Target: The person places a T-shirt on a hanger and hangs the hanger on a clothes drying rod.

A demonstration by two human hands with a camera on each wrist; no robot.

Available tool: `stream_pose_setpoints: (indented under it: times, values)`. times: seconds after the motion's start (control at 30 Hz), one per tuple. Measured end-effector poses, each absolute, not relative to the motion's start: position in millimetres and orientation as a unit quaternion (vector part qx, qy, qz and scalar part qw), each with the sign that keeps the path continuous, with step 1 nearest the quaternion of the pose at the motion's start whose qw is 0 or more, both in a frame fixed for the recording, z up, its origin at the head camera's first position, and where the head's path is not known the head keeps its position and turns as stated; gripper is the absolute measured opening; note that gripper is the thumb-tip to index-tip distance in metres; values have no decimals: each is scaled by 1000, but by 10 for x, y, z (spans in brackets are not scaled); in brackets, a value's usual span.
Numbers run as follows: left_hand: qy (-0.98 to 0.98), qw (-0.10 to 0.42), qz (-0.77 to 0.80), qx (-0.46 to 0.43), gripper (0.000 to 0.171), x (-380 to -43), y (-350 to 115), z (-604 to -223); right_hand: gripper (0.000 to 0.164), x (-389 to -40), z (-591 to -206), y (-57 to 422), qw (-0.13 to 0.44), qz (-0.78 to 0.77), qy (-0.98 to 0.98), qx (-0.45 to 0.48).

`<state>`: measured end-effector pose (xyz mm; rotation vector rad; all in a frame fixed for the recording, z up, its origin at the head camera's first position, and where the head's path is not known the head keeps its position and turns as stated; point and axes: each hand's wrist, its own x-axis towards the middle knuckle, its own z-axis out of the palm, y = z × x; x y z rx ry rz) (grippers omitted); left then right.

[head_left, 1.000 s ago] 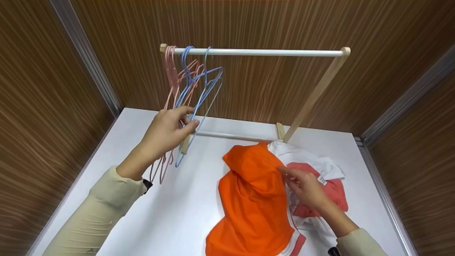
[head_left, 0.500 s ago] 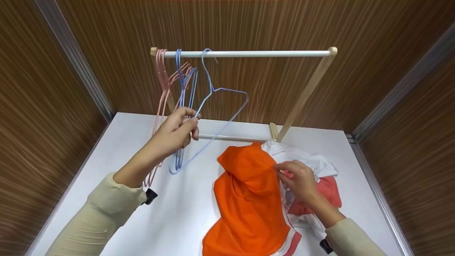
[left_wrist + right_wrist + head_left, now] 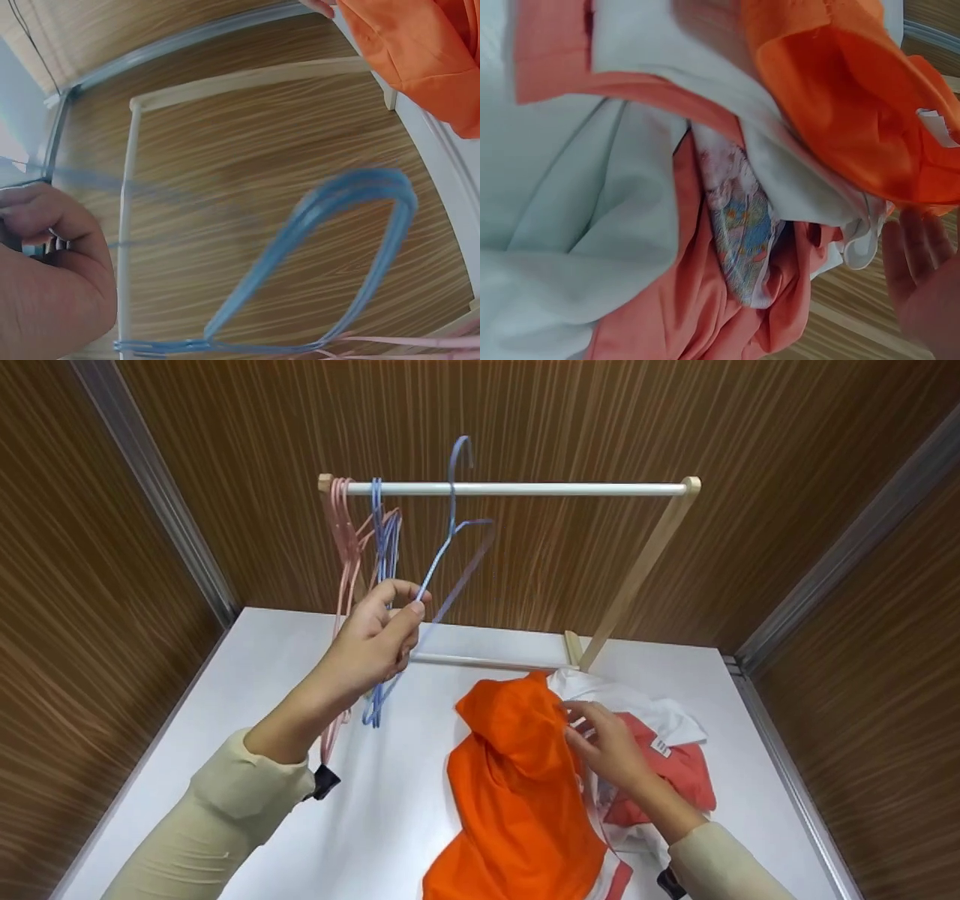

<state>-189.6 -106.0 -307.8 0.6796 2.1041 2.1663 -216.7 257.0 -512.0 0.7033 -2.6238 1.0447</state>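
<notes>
In the head view my left hand [image 3: 377, 634] pinches one shoulder of a blue wire hanger [image 3: 438, 561]. The hanger's hook [image 3: 454, 454] rises above the white rail [image 3: 562, 489] and looks lifted off it. My right hand [image 3: 611, 746] holds the upper right edge of an orange shirt [image 3: 517, 787] that lies crumpled on the table. In the right wrist view the fingertips meet the rim of the shirt's opening [image 3: 855, 112], where a white tag shows. The left wrist view shows my left hand [image 3: 56, 277] with its fingers curled; the held hanger is blurred there.
Pink hangers [image 3: 346, 547] and more blue hangers [image 3: 386, 547] hang at the rail's left end. A wooden upright [image 3: 637, 577] supports its right end. Red clothing [image 3: 686, 780] and white clothing [image 3: 660, 712] lie beside the orange shirt. Wood-patterned walls [image 3: 885, 660] enclose the white table [image 3: 262, 675].
My left hand first reached around the blue hangers, then pulled one apart along the rail and turned it. Its hook has since risen above the rail. The right hand stays at the shirt's edge.
</notes>
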Motion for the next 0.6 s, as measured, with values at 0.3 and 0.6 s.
stream_pose_setpoints:
  times: [0.3, 0.6]
  values:
    - [666, 42, 710, 223, 20, -1545, -1109, -3210, 18, -2218, -5055, 2454, 96, 370, -890, 250]
    - [673, 76, 684, 271, 21, -1079, -1140, -3505, 7, -2296, -4869, 2361, 59, 427, -874, 224]
